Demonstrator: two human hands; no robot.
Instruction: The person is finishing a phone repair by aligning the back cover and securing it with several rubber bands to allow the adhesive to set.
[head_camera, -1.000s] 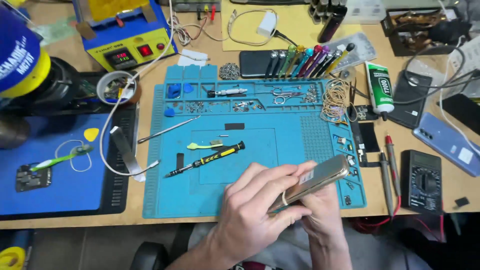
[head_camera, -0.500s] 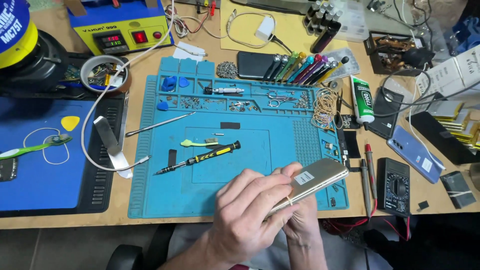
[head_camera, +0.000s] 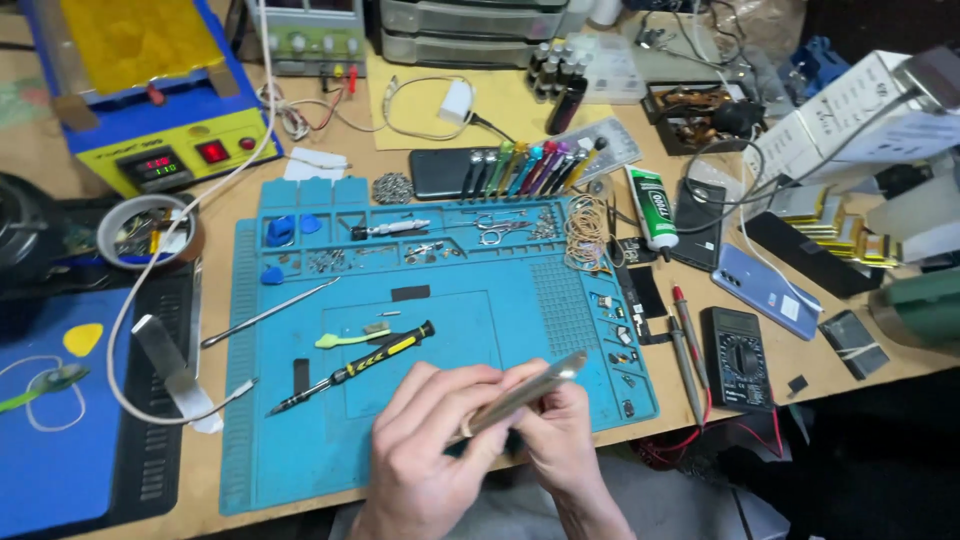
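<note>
Both hands hold a slim gold-edged phone (head_camera: 530, 388) edge-on over the near right part of a blue repair mat (head_camera: 440, 300). My left hand (head_camera: 430, 450) wraps over the phone's near side, fingers curled on top. My right hand (head_camera: 560, 440) grips it from beneath and behind. On the mat just left of the hands lie a black and yellow screwdriver (head_camera: 350, 368), a green plastic pry tool (head_camera: 345, 339) and a thin metal spudger (head_camera: 270, 312).
A multimeter (head_camera: 736, 356) with red probes, a bluish phone (head_camera: 766, 291) and a glue tube (head_camera: 654, 207) lie right of the mat. A row of coloured screwdrivers (head_camera: 530, 165), a tape roll (head_camera: 148, 230) and a yellow and blue heating station (head_camera: 150, 90) stand behind and left.
The view has swung right and tilted up, showing more of the bench's back and right. The phone has turned from showing its flat face to nearly edge-on in both hands.
</note>
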